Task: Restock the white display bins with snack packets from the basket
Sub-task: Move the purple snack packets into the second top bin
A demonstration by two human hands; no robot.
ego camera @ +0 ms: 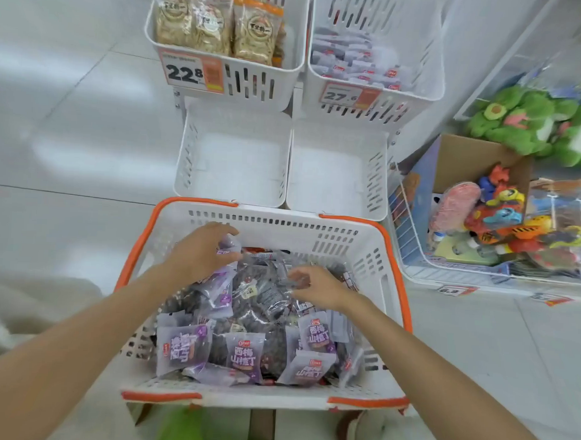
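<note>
A white basket point(272, 219) with orange rim sits in front of me, full of purple snack packets point(245, 353) and clear bags of dark snacks. My left hand point(199, 253) is inside at the far left and grips a purple packet point(227, 249). Over the pile's middle, my right hand point(319, 286) pinches the edge of a clear packet point(270, 295). Beyond the basket stand two empty white display bins, left point(233, 158) and right point(337, 168). Above them, one bin point(254, 83) holds bags of pale snacks and another point(385, 101) holds small white packets.
Price tags reading 22.8 point(189, 72) and 27.6 point(348, 96) hang on the upper bins. A wire bin with toys point(480, 220) and green plush toys point(529, 123) stands at the right. The floor is pale tile.
</note>
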